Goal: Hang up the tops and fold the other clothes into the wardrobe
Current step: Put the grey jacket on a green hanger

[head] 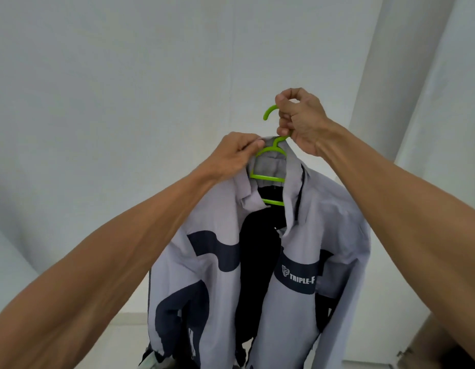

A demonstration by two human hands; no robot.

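The pale grey jacket with dark navy panels (297, 251) hangs open-fronted on a bright green plastic hanger (268, 177), held up before a white wall (124, 75). The right hand (301, 121) clenches the hanger's neck below the hook to carry the weight, while the left hand (237, 153) pinches the collar, seemingly to seat it on the hanger's shoulder.

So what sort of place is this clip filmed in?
Likely a home bedroom or closet corner, though no wardrobe shows clearly: plain white walls, a tall white panel beside them, and a grey jacket on a green hanger.
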